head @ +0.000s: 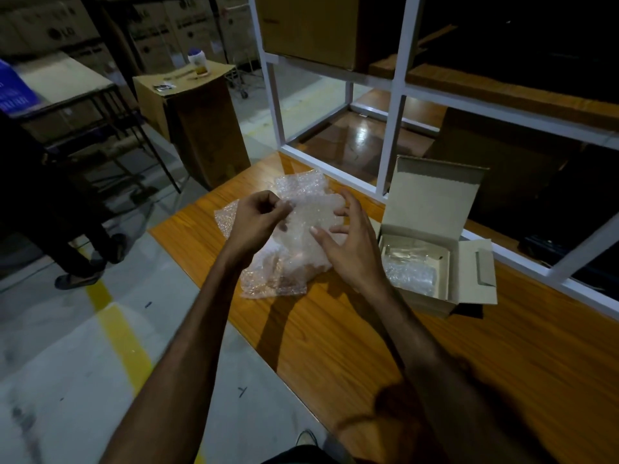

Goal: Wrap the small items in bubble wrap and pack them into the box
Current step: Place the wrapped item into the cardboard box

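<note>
A crumpled sheet of clear bubble wrap [301,212] lies on the wooden table [502,346] near its far left corner. My left hand [258,219] pinches the sheet's upper left edge with closed fingers. My right hand [348,249] rests on the sheet's right side with spread fingers pressing on it. Whether a small item sits inside the wrap I cannot tell. To the right stands a small open cardboard box [432,209] with its lid up; a bubble-wrapped bundle [408,276] lies inside it.
A white metal shelf frame [392,128] stands along the table's far edge with brown cartons on it. A tall cardboard box [201,128] with a bottle on top stands on the floor beyond. Another person's legs [67,229] are at the left. A yellow floor line [124,336] runs beside the table.
</note>
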`<state>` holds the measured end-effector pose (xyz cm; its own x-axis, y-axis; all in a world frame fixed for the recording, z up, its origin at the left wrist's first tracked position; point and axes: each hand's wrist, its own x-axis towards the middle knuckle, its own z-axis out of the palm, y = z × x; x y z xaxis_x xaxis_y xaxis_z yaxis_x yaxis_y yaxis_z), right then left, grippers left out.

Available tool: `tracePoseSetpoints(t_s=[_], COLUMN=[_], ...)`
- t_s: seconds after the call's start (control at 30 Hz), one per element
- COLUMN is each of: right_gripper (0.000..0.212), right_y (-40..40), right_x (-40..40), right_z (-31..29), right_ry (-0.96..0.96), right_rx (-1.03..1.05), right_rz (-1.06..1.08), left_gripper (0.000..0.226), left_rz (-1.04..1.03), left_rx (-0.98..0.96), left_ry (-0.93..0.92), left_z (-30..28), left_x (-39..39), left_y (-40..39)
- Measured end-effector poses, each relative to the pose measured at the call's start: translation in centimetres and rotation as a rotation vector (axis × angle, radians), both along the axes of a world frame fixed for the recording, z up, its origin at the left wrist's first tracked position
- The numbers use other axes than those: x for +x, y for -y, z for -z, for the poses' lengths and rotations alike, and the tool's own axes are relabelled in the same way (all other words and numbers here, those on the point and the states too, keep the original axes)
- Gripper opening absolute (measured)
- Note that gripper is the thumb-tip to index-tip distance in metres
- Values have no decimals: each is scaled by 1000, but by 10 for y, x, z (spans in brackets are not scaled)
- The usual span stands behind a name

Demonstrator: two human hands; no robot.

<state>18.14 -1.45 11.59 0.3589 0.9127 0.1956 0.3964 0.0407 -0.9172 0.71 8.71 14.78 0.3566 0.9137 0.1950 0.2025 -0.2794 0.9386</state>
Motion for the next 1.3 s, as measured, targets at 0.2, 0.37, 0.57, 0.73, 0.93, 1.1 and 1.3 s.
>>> tracePoseSetpoints(t_s=[0.2, 0.37, 0.57, 0.73, 0.93, 1.1, 1.3], right_gripper=[100, 30, 15, 22, 27, 26, 14], right_y=[12, 25, 29, 33, 40, 50, 50], right_x=[-15, -12, 17, 30, 40, 46, 51], right_z=[-2, 7, 10, 12, 33, 51, 58], right_ry=[52, 82, -199, -425, -536, -452, -364], right_rx=[-76, -49, -66, -124, -237, -314, -346], right_rz=[-106, 124, 93, 88, 157, 238, 275], left_gripper=[40, 41, 18, 18, 25, 39, 37], left_rz=[44, 90, 15, -235, -225, -188, -191], left_rx=[-240, -347, -216, 94, 66, -102, -144], left_ry=[141, 129, -148, -340, -393, -416, -323], left_z=[8, 9, 10, 36, 74, 104, 118], left_x=[3, -2, -22, -13, 5, 7, 10], left_y=[15, 23, 15, 20, 57, 71, 78])
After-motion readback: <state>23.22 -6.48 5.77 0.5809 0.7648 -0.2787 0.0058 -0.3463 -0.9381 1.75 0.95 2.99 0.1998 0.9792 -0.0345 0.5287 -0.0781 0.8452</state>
